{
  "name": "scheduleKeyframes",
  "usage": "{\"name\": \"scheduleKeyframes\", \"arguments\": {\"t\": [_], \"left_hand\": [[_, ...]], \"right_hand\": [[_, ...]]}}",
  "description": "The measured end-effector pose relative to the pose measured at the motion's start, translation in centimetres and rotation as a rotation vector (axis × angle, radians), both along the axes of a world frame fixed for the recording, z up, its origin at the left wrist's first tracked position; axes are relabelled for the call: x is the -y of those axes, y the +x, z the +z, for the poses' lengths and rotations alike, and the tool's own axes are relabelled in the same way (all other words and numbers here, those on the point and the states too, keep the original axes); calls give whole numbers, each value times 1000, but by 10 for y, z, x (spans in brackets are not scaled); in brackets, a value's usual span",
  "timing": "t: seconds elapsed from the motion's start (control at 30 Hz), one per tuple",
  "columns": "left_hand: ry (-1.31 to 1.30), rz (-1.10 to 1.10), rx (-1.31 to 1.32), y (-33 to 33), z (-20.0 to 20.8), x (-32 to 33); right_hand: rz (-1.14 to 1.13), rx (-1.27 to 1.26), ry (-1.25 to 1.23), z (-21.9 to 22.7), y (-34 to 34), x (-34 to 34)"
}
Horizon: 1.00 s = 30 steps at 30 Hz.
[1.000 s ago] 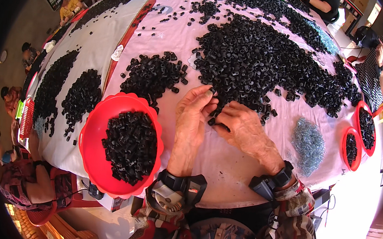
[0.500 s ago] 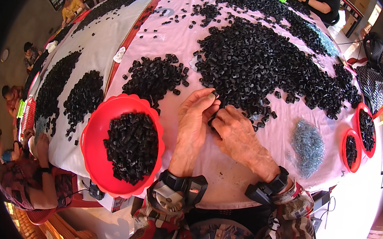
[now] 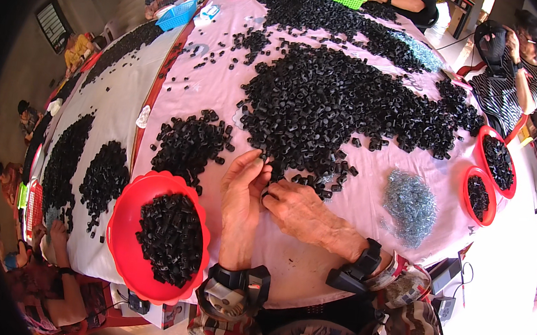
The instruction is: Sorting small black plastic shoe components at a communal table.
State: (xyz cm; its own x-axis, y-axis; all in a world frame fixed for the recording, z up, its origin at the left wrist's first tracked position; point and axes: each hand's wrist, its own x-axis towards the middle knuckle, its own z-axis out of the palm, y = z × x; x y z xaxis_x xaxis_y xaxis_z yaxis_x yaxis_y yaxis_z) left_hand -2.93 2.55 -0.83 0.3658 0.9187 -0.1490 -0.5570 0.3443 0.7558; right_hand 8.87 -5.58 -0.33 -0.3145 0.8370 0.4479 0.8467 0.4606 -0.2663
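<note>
In the head view, has both hands over the pink cloth of the table (image 3: 293,252), in from the middle of its near edge. Pinches a small black piece (image 3: 263,157) between thumb and forefinger of the left hand (image 3: 246,183), with the other fingers loosely bent. Has the thumb and fingers of the right hand (image 3: 295,209) bunched nearly closed, gripping what looks like a second black piece (image 3: 265,194) at the tips; cannot tell its outline. Holds the hands side by side, just short of the near fringe of the large black heap (image 3: 325,102).

Judging by the look, should handle as light, stiff moulded plastic: unlikely to bend or break, but smooth and tiny enough to slip or flick away. Best taken by opposite outer walls, thumb tip against forefinger tip, leaving any opening uncovered. Calls for a light squeeze only.

Towards the left, at the table's near edge, shows a scalloped red bowl (image 3: 123,238) part filled with similar pieces, and beyond it a smaller black heap (image 3: 187,142). Towards the right edge, shows a pale blue-grey heap (image 3: 410,208), too fine to make out singly, then two smaller red bowls at the edge itself.
</note>
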Motion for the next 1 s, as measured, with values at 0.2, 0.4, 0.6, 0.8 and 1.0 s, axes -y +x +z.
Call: {"name": "scheduleKeyframes", "arguments": {"t": [0.2, 0.4, 0.6, 0.8, 1.0], "left_hand": [[9, 23, 10, -2, -1, -2], [28, 9, 22, -1, 0, -1], [29, 21, 16, -1, 0, -1], [1, -13, 50, 2, -1, -1], [98, -173, 12, 12, 2, 12]], "right_hand": [[-16, 18, -74, 9, 0, 5], [-14, 23, -19, 3, 0, 9], [-8, 39, -12, 4, -2, 7], [-66, -376, 190, 13, 19, -1], [-227, -1326, -145, 31, 42, 0]]}}
